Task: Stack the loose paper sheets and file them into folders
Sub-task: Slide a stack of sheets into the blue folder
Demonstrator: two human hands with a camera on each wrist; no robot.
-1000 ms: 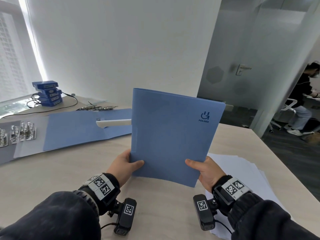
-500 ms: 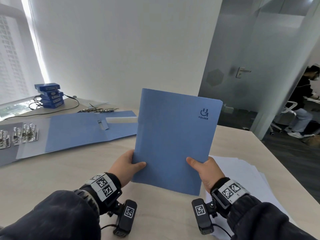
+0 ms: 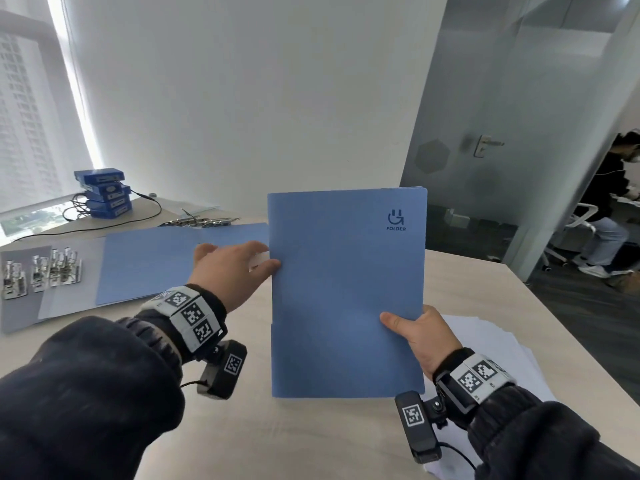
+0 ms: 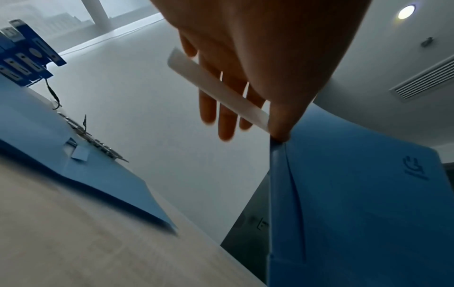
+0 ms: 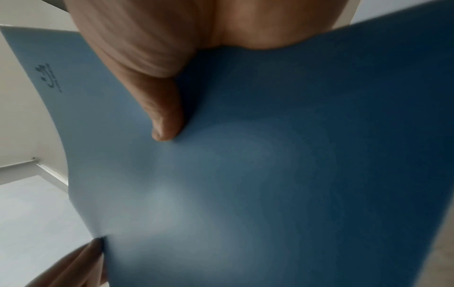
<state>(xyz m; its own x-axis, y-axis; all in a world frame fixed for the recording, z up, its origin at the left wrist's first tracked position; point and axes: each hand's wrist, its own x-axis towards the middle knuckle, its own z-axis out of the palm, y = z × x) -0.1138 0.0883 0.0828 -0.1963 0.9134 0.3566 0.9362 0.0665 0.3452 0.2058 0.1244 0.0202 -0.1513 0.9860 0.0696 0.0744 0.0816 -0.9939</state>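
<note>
The right hand (image 3: 424, 336) is pinching the lower right edge of the upright folder (image 3: 346, 292), thumb lying across the front, while the left hand (image 3: 232, 268) is reaching forward, thumb tip touching the folder's left edge, fingers extended.

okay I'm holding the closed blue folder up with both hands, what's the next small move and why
Probably open the cover. The blue folder is shut and upright, the right hand pinches its right edge, and the left hand's thumb sits on its left edge. The loose sheets lie unfiled on the table.
</note>
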